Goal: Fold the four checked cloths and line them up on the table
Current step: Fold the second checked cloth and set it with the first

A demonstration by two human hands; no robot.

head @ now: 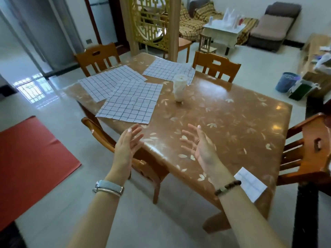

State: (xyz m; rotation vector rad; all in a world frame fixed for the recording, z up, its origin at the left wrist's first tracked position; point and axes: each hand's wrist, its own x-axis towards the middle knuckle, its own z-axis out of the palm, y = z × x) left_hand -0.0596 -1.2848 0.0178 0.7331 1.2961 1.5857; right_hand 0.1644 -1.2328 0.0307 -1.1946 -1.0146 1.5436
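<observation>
Three white checked cloths lie spread flat on the brown table. The nearest cloth overlaps the far-left cloth; the third cloth lies at the far edge. A small folded cloth rests at the table's near right corner. My left hand and my right hand hover over the near table edge, palms facing each other, fingers apart, holding nothing. Both are short of the nearest cloth.
A tall pale cup stands on the table right of the cloths, overlapping the third cloth's corner. Wooden chairs surround the table, one under my left hand. A red mat lies on the floor at left.
</observation>
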